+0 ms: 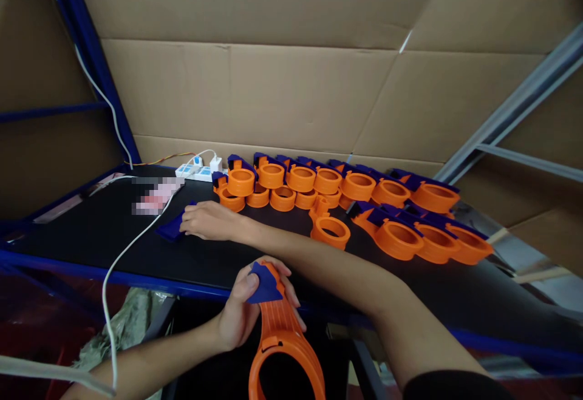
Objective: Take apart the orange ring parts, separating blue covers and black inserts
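Observation:
My left hand [248, 309] is closed around an orange plastic ring part [285, 351] with a dark blue wedge piece [264, 284] at its top, held just in front of the table's near edge. My right hand [207, 221] reaches across to the left and rests on a small pile of loose dark blue pieces [172, 227] on the black tabletop [113, 242]. Its fingers are curled over the pile; I cannot make out whether one piece is pinched.
Several finished orange-and-blue ring parts [328, 181] stand in rows at the back and right, one lone orange ring [330, 230] in front. A white power strip [198, 172] and white cable [132, 245] cross the left side. Cardboard walls and a blue frame [91, 54] enclose the table.

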`<move>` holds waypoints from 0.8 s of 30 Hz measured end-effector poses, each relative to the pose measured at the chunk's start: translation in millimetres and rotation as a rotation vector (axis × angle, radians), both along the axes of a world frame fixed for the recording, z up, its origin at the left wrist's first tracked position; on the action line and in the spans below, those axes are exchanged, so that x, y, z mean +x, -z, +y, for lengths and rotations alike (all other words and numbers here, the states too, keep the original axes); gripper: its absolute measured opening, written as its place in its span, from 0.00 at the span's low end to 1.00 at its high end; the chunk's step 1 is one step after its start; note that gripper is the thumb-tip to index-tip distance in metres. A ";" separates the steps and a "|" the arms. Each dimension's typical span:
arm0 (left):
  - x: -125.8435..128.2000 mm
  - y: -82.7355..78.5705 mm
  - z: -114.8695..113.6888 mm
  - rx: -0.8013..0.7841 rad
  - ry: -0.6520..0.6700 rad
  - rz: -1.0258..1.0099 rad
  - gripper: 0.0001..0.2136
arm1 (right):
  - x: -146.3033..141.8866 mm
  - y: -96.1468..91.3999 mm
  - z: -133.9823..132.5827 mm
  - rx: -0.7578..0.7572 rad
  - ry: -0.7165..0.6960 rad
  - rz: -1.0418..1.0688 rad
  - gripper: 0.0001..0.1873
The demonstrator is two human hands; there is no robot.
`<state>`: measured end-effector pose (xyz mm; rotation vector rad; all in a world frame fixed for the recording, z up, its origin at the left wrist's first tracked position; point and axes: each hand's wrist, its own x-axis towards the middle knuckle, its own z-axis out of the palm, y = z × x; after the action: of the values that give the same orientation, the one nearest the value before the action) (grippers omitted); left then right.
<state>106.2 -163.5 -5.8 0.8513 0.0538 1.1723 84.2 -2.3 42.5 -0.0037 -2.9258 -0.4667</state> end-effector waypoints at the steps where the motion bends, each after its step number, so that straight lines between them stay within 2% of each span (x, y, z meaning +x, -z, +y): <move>1: 0.0 0.0 0.0 0.003 0.001 0.002 0.20 | -0.2 1.5 0.2 -0.011 0.004 0.000 0.15; 4: -0.1 -0.5 0.4 -0.019 -0.007 0.013 0.21 | 1.5 2.5 1.2 -0.066 0.008 0.026 0.16; 7: -1.4 -3.6 2.0 -0.099 -0.028 -0.001 0.24 | 11.5 -8.9 3.7 -0.167 0.039 0.091 0.16; 11: -6.9 -12.9 7.4 -0.254 -0.102 -0.012 0.27 | 50.2 -47.7 1.3 -0.426 0.159 0.249 0.15; 13: -10.6 -18.4 11.0 -0.326 -0.151 0.007 0.28 | 79.4 -71.0 -9.5 -0.561 0.204 0.349 0.15; 15: -14.1 -23.3 14.6 -0.373 -0.201 0.014 0.27 | 109.9 -90.1 -28.8 -0.624 0.226 0.425 0.15; 17: -16.5 -26.3 18.1 -0.398 -0.257 0.005 0.27 | 136.3 -100.2 -53.0 -0.572 0.224 0.414 0.14; 19: -17.7 -26.8 21.3 -0.409 -0.306 -0.002 0.24 | 154.4 -99.9 -75.6 -0.432 0.237 0.330 0.15; 22: -18.4 -23.8 24.3 -0.427 -0.340 0.010 0.18 | 164.2 -86.7 -95.0 -0.150 0.305 0.247 0.14; 24: -18.9 -22.0 24.4 -0.454 -0.312 0.036 0.16 | 162.8 -76.4 -98.3 -0.025 0.332 0.241 0.12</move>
<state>87.3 -139.0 16.2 0.4695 0.4791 1.3652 247.0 -100.5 118.8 -0.5179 -2.6971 -0.4411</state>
